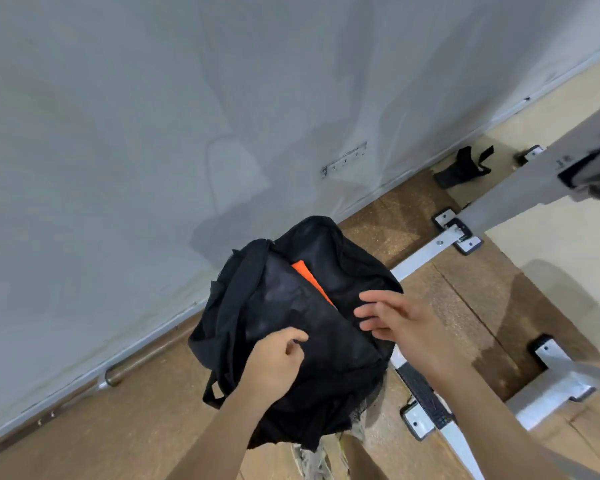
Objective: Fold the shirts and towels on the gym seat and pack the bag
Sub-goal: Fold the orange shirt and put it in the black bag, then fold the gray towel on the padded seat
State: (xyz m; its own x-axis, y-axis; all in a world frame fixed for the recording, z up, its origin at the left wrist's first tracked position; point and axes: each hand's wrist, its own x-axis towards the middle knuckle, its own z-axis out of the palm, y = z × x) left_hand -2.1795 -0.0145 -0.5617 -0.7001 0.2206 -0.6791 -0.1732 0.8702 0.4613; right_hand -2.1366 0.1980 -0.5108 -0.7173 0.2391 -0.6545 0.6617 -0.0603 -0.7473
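Observation:
A black bag (329,258) sits open in front of me, below the grey wall. An orange folded cloth (310,280) shows through its opening, partly covered by dark fabric (284,299). My left hand (278,358) pinches the dark fabric at the bag's near edge, fingers curled. Over the bag's right rim hovers my right hand (392,318), fingers spread and relaxed, holding nothing. A black strap (246,271) runs along the bag's left side. The gym seat under the bag is hidden.
A grey metal gym frame (520,199) with bolted feet crosses the brown floor on the right. A black wedge-shaped object (463,168) lies by the wall. A metal bar (118,374) rests at the wall's base on the left. Patterned cloth (312,459) hangs below the bag.

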